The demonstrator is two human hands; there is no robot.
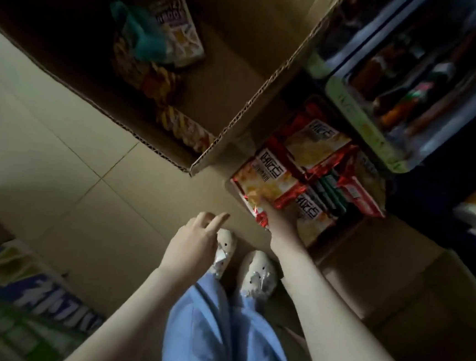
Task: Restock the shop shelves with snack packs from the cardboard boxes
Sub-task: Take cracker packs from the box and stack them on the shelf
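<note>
Two open cardboard boxes sit on the floor: the large box (pixel 240 74) holds a few striped packs, the small box (pixel 338 241) several red snack packs, one pack (pixel 265 182) gripped by the right hand (pixel 280 221), left hand (pixel 197 240) loosely spread, empty.

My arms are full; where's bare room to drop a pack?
Bare: the tiled floor left of the big box, and that box's right half. Crowded: the small box of red packs, where the right hand grips one.
</note>
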